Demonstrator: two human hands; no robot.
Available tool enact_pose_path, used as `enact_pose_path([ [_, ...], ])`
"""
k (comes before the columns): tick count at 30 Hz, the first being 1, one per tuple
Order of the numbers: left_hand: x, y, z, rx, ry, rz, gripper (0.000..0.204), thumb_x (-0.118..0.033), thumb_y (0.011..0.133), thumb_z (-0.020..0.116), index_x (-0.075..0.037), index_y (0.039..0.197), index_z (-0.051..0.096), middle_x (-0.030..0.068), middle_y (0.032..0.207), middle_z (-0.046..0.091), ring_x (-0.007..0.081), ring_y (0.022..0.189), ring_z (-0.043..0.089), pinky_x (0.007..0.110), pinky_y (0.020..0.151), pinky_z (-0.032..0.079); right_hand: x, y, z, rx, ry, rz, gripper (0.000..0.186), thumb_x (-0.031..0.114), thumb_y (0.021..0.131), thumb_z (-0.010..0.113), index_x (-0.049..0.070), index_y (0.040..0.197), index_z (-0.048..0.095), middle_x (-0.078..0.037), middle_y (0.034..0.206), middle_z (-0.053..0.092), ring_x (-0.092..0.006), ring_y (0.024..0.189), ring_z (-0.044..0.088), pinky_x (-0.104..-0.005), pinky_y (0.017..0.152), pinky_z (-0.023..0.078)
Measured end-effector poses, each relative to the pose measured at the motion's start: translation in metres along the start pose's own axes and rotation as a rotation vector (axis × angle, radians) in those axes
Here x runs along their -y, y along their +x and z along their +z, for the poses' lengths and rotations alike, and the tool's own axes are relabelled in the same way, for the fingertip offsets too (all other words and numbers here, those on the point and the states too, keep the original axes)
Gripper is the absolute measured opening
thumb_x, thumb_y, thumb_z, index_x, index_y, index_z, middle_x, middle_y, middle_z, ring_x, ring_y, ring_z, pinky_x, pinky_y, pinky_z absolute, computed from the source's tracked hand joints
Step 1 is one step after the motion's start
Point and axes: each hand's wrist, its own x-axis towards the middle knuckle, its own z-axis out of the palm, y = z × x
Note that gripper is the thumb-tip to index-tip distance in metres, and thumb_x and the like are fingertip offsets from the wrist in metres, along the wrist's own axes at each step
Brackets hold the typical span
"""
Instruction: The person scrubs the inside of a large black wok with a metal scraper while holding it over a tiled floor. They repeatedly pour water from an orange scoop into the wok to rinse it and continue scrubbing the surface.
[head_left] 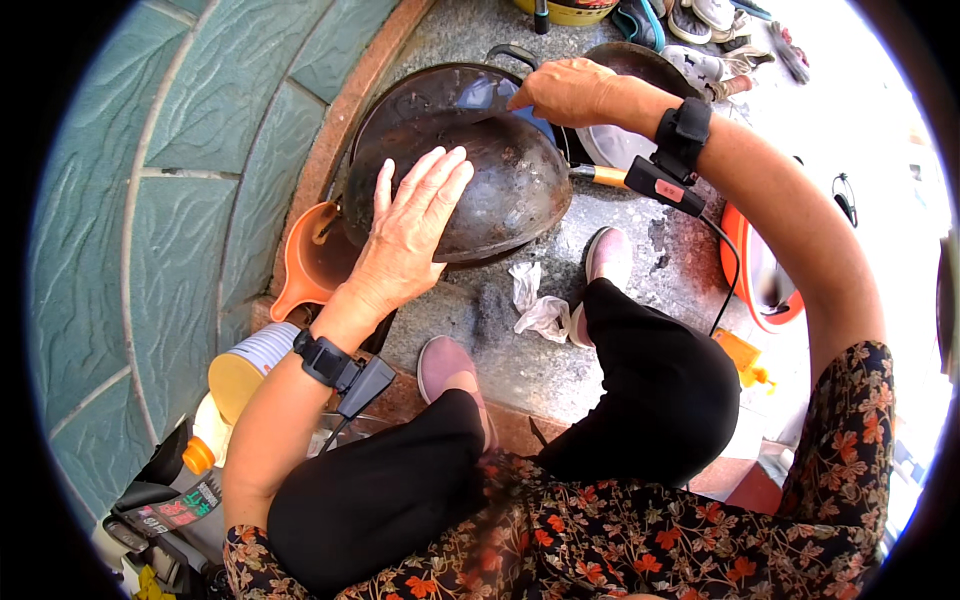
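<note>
A dark, stained wok (510, 190) is tilted over a larger dark round vessel (385, 110) with bluish water showing at the back. My left hand (410, 220) lies on the wok's left part with fingers stretched out. My right hand (565, 92) has its fingers bent over the far edge of the wok, gripping it. An orange-red plastic scoop (300, 270) stands left of the vessel. An orange handle (602, 175) pokes out right of the wok.
A curved green tiled wall (170, 240) bounds the left. Shoes (690, 25), another pan (645, 65) and a yellow basin (560, 8) sit behind. A red basin (760, 290) lies right. Crumpled white plastic (540, 310) is between my feet. Containers (240, 375) stand lower left.
</note>
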Motion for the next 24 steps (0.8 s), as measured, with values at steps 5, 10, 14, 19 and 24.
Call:
enact_pose_path([
  [5,-0.001,0.003,0.000,0.013,-0.006,0.007,0.107,0.005,0.062,0.080,-0.013,0.156,0.034,0.0077,0.162,0.034,0.0292,0.151,0.030,0.058,0.124,0.014,0.006,0.059,0.028,0.062,-0.094,0.017,0.042,0.015,0.092,0.059,0.024,0.132,0.067,-0.016,0.118,0.072,-0.0334,0.114,0.068,-0.0430,0.096,0.054],
  [10,0.000,0.002,-0.002,0.021,-0.013,0.018,0.107,0.005,0.062,0.080,-0.013,0.156,0.033,0.0081,0.162,0.033,0.0302,0.151,0.029,0.057,0.124,0.015,-0.005,0.065,0.047,-0.011,0.094,0.091,0.046,0.015,0.093,0.059,0.026,0.136,0.065,-0.014,0.122,0.071,-0.0314,0.114,0.069,-0.0406,0.097,0.054],
  [14,0.003,-0.007,-0.001,-0.008,0.004,-0.013,0.112,0.001,0.061,0.083,-0.011,0.158,0.028,0.0105,0.164,0.029,0.0314,0.153,0.026,0.057,0.124,0.013,-0.018,-0.011,0.024,-0.110,0.158,-0.011,0.043,0.017,0.093,0.064,0.022,0.136,0.065,-0.017,0.115,0.071,-0.0369,0.103,0.068,-0.0462,0.088,0.054],
  [19,0.012,-0.025,0.013,-0.140,0.098,-0.244,0.117,-0.025,0.070,0.088,-0.007,0.161,0.018,0.0153,0.167,0.019,0.0351,0.155,0.018,0.063,0.121,0.015,-0.007,-0.122,0.014,-0.179,0.037,-0.015,0.041,0.022,0.094,0.064,0.023,0.135,0.065,-0.011,0.092,0.068,-0.0325,0.084,0.069,-0.0461,0.074,0.056],
  [24,0.012,-0.022,0.017,-0.099,0.117,-0.265,0.110,-0.029,0.077,0.084,-0.008,0.161,0.017,0.0173,0.167,0.019,0.0370,0.155,0.018,0.063,0.120,0.020,0.023,-0.115,0.034,-0.352,-0.109,-0.067,0.045,0.014,0.092,0.064,0.021,0.136,0.063,-0.010,0.086,0.058,-0.0305,0.072,0.066,-0.0421,0.062,0.053],
])
